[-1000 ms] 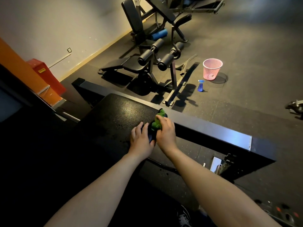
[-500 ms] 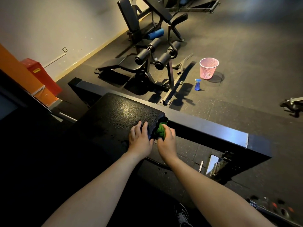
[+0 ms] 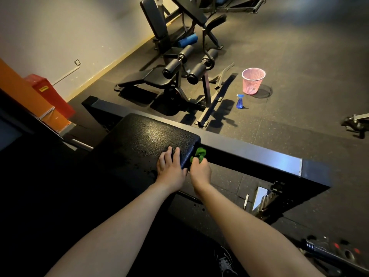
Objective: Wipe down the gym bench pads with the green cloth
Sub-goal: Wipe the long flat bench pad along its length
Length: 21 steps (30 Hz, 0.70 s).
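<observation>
A black textured bench pad (image 3: 143, 140) fills the middle of the view, with wet specks near its right edge. My left hand (image 3: 170, 168) lies flat on the pad's top by that edge, fingers spread, holding nothing. My right hand (image 3: 200, 172) is closed around the bunched green cloth (image 3: 198, 154) and presses it against the pad's right side face, just below the far corner. Most of the cloth is hidden inside my fist.
A black steel frame beam (image 3: 259, 156) runs behind the pad. On the floor beyond stand a blue spray bottle (image 3: 239, 101), a pink mesh basket (image 3: 252, 80) and a leg-curl machine (image 3: 179, 70). Orange and red boxes (image 3: 40, 96) sit at the left wall.
My right hand with the cloth has slid from the pad's top corner down onto its right side face and toward me. The left hand has stayed flat on the pad.
</observation>
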Motion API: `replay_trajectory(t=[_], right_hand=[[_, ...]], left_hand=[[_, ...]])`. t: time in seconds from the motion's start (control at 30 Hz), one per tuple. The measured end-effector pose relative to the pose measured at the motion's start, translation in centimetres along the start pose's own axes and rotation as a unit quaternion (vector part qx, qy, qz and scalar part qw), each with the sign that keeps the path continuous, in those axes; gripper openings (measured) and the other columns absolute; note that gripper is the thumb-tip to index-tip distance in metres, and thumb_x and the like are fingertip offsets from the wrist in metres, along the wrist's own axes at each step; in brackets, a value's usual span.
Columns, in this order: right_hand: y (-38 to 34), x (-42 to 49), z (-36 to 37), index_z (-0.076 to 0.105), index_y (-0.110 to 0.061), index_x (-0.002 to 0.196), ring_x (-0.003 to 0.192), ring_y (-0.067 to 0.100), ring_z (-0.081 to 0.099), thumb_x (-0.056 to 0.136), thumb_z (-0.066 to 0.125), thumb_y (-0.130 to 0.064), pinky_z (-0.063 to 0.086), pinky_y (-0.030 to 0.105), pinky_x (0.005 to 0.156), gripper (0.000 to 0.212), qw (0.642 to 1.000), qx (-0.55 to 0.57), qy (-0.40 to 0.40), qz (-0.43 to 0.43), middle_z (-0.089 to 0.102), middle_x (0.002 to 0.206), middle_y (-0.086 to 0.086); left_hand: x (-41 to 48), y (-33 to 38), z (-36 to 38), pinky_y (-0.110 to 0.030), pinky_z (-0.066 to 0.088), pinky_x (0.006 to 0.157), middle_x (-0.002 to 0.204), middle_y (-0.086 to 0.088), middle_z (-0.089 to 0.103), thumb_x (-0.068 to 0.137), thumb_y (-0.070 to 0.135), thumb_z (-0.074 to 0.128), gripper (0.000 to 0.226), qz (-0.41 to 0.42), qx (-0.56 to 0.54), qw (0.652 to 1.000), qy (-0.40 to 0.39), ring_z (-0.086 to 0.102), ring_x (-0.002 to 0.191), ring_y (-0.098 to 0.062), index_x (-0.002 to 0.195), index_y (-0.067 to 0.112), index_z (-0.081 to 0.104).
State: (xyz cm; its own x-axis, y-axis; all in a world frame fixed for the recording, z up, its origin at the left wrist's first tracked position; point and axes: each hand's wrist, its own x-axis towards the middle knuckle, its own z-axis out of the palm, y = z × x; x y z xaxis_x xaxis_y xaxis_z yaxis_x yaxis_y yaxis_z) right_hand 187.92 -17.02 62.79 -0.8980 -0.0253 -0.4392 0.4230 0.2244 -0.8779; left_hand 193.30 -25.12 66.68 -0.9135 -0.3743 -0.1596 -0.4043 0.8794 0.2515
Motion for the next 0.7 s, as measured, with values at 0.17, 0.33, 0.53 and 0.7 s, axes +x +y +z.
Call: replay_trajectory(t=[0.17,0.33,0.53,0.7], right_hand=[[0.4,1.9,-1.7,0.064,-0.017,0.085,0.091,0.031,0.066,0.084,0.046,-0.044,0.054,0.049,0.089,0.032,0.998,0.03,-0.048,0.013,0.07,0.094,0.01],[-5.1,4.7,-2.2,0.058,-0.007,0.118,0.1,0.026,0.053,0.099,0.046,-0.028,0.042,0.032,0.093,0.03,0.999,0.049,0.01,-0.012,0.053,0.119,0.01],[-2.7,2.5,-0.4,0.059,-0.007,0.115,0.108,0.036,0.059,0.098,0.043,-0.036,0.047,0.044,0.098,0.037,0.999,0.022,0.015,0.021,0.065,0.115,0.016],[0.8,0.0,-0.4,0.064,-0.012,0.102,0.1,0.033,0.063,0.086,0.044,-0.043,0.05,0.05,0.095,0.04,0.998,0.022,-0.037,0.042,0.069,0.104,0.012]], left_hand=[[0.1,-0.2,0.1,-0.05,0.005,0.121,0.165,-0.012,-0.004,0.1,0.037,0.051,0.077,0.005,-0.002,1.0,0.001,-0.003,0.149,-0.032,0.159,0.017,0.005],[0.1,-0.1,0.0,-0.051,0.005,0.121,0.165,-0.01,-0.004,0.1,0.037,0.051,0.077,0.002,-0.003,1.0,-0.004,-0.004,0.149,-0.031,0.159,0.018,0.004],[0.2,-0.1,0.2,-0.05,0.005,0.121,0.165,-0.012,-0.003,0.1,0.036,0.051,0.077,0.001,0.007,1.0,0.006,-0.002,0.149,-0.032,0.159,0.017,0.005],[0.0,-0.1,-0.1,-0.05,0.004,0.121,0.165,-0.012,-0.003,0.1,0.037,0.051,0.078,0.007,-0.003,1.0,0.001,-0.003,0.149,-0.032,0.159,0.016,0.005]])
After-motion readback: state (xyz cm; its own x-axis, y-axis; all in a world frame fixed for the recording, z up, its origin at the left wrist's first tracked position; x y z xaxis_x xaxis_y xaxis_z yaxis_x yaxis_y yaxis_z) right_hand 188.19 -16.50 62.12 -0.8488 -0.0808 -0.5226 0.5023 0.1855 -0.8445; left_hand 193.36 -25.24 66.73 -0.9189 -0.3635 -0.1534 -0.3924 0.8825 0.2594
